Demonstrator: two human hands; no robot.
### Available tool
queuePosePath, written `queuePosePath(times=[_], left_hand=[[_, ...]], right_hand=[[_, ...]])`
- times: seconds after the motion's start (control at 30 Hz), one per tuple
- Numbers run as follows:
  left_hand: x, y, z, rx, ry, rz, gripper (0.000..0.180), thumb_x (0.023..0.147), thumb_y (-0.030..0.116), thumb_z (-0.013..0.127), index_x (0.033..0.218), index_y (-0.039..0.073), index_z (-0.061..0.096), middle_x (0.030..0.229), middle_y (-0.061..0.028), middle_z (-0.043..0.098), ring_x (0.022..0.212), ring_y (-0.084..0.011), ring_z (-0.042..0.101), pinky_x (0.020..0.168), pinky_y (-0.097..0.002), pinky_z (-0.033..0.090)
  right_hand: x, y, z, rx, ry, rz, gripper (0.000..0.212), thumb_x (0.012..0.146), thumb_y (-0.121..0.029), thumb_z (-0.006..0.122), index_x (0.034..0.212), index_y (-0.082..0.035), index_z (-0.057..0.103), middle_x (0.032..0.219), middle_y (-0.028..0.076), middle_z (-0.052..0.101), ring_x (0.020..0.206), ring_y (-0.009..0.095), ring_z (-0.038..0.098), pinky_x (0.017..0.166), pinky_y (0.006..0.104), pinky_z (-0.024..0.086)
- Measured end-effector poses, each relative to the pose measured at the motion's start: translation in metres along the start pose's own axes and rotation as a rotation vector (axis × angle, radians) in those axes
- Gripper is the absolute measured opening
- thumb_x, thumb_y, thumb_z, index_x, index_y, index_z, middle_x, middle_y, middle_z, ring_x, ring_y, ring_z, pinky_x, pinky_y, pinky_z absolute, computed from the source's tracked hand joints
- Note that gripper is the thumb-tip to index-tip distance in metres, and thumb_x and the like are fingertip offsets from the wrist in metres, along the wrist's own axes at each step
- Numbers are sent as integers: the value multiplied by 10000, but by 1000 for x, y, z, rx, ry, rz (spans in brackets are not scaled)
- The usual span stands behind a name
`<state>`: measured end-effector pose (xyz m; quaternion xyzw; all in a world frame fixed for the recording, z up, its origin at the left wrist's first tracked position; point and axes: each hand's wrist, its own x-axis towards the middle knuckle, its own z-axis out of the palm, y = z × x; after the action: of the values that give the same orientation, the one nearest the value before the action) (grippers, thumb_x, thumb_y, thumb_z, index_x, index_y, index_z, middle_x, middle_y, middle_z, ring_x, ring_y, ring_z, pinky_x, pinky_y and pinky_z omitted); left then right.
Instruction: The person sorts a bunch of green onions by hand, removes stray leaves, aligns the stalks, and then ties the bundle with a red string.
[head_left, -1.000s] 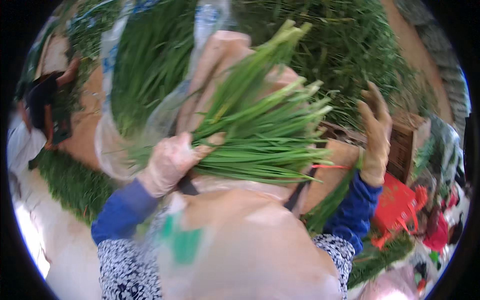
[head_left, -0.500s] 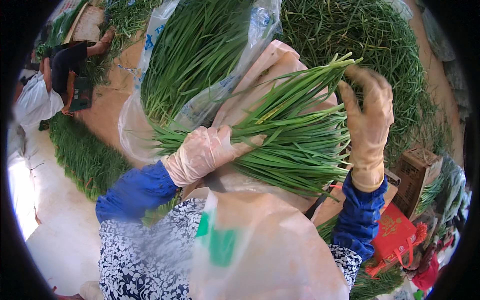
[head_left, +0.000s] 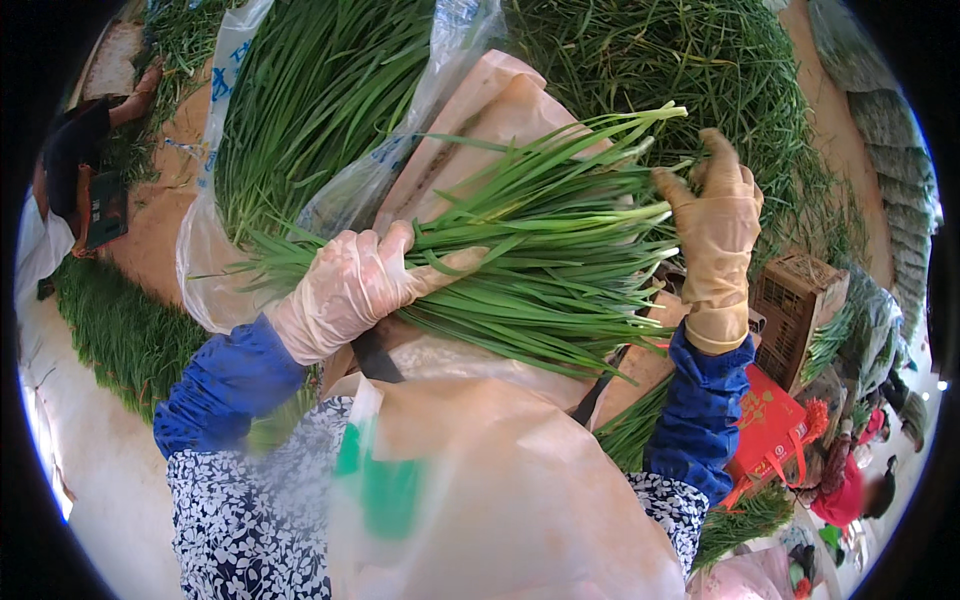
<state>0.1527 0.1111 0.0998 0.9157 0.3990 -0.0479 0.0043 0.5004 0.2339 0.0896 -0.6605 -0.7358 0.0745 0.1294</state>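
Head view: green stalks [head_left: 560, 225] are fanning out by the apron [head_left: 510, 480]. The left hand [head_left: 350, 285] is squeezing their leafy part; the right hand [head_left: 718, 230] is hovering near the pale ends, fingers apart. A red bag [head_left: 766, 425] is sitting nearby.

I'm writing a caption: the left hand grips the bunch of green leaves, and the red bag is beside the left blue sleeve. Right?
Not quite: the head view shows the red bag beside the right blue sleeve, not the left. The left hand grips the bunch of green leaves.
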Motion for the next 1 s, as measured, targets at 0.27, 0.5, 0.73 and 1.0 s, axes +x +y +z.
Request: queuePosePath(times=[0.27, 0.5, 0.73, 1.0], left_hand=[[2, 1, 4, 26, 13, 7, 741, 862, 89, 584, 1489, 464, 462, 953, -50, 570, 573, -165, 534, 507, -301, 504], [0, 2, 9, 17, 27, -18, 678, 862, 110, 600, 1429, 476, 534, 1069, -57, 623, 598, -155, 569, 515, -297, 501], [1, 3, 8, -19, 21, -49, 615, 863, 151, 640, 1375, 487, 576, 1134, -49, 640, 629, -158, 586, 533, -309, 504], [7, 1, 8, -137, 7, -63, 647, 852, 106, 631, 1383, 471, 573, 1333, -138, 600, 699, -241, 657, 618, -354, 578]], right_hand=[[6, -10, -6, 147, -312, -356, 473, 863, -137, 724, 1327, -81, 647, 1184, 109, 694, 1149, 335, 618, 1012, 412, 469], [29, -11, -1, 348, -361, -528, 259, 856, -103, 725, 1104, -28, 728, 1048, 108, 690, 978, 290, 647, 861, 362, 504], [17, -11, 7, 551, -131, -424, 144, 854, -45, 729, 989, 4, 735, 1037, 119, 688, 1000, 271, 647, 890, 365, 501], [18, 98, -38, 667, 500, 555, 325, 920, -57, 663, 1243, -33, 692, 1220, 116, 713, 1156, 255, 657, 1062, 368, 491]])
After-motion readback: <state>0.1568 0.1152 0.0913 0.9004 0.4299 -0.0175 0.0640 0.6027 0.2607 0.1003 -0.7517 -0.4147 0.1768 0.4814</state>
